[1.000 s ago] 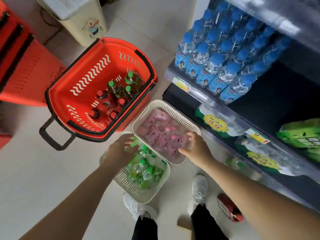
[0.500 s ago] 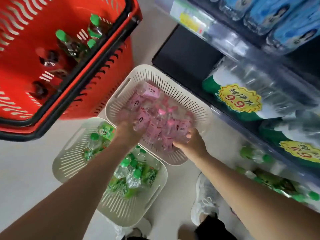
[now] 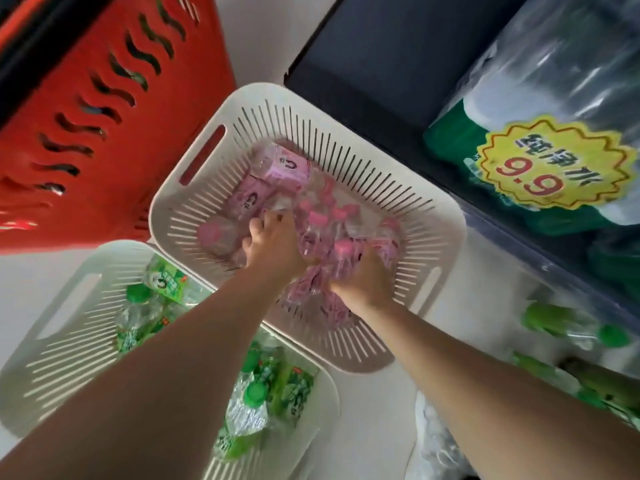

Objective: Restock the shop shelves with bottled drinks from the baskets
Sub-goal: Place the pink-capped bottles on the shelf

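Your left hand [image 3: 273, 245] curls its fingers round pink-labelled clear plastic bottles [image 3: 284, 168] in the cream slatted plastic basket [image 3: 433, 216]. Beside it, your right hand [image 3: 363, 284] has its fingers buried among them, so I cannot tell its grip.

Three baskets: one red basket [image 3: 104, 133] and two white, a far basket [image 3: 429, 216] and a near basket [image 3: 52, 358]. Two hands, the left hand [image 3: 273, 244] and the right hand [image 3: 363, 282]. The pink bottles [image 3: 284, 168] lie heaped and blurred, so they can't be counted exactly, though there are several. At least four green bottles [image 3: 166, 278] show. One wrapped water pack [image 3: 554, 64] bears one price sticker [image 3: 550, 164]. The shelf bottles [image 3: 568, 323] show two green caps clearly.
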`<action>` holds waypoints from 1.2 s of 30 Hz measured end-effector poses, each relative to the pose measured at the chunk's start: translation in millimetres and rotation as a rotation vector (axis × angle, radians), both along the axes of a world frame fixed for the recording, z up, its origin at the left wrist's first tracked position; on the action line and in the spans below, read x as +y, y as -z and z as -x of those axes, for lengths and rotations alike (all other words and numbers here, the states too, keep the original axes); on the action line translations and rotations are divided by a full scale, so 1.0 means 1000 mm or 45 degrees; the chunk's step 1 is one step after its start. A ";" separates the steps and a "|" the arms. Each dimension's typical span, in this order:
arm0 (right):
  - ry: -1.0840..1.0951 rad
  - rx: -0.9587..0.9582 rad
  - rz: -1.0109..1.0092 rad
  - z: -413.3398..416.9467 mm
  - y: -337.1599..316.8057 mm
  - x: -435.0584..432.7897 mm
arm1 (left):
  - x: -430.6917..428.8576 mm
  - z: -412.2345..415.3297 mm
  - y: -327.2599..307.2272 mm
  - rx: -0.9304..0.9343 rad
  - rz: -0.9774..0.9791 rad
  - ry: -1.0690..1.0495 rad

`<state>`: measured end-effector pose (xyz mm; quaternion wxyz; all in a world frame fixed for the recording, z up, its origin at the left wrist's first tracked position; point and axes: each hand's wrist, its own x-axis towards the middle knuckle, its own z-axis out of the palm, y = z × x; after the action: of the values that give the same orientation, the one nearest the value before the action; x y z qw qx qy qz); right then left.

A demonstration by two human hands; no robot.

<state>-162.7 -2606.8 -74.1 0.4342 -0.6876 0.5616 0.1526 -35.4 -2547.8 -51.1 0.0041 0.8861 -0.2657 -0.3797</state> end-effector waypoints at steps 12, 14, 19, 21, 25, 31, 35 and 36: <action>-0.091 -0.111 -0.067 0.002 0.018 -0.001 | -0.011 0.007 0.013 -0.038 0.107 0.176; -0.101 -0.154 -0.047 0.005 0.017 0.000 | -0.005 0.008 0.005 -0.023 0.196 0.156; -0.059 -0.188 -0.042 0.014 -0.017 -0.009 | 0.008 0.008 -0.030 0.137 0.445 0.018; 0.008 -0.196 -0.070 0.018 -0.038 -0.018 | 0.011 0.003 -0.051 0.260 0.513 -0.149; 0.250 -0.263 -0.169 0.026 -0.089 -0.030 | 0.014 -0.009 -0.101 0.372 0.550 -0.382; 0.446 -0.406 -0.505 0.024 -0.177 -0.042 | 0.027 -0.024 -0.189 0.422 0.594 -0.469; 0.511 -0.492 -0.678 0.018 -0.240 -0.037 | 0.043 -0.031 -0.248 0.430 0.656 -0.519; 0.547 -0.527 -0.717 0.015 -0.257 -0.034 | 0.047 -0.032 -0.263 0.442 0.679 -0.552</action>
<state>-177.7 -2640.8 182.7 0.7313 -0.4252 0.5293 0.0646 -3.4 -2500.6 211.9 0.3598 0.8120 -0.1569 -0.4320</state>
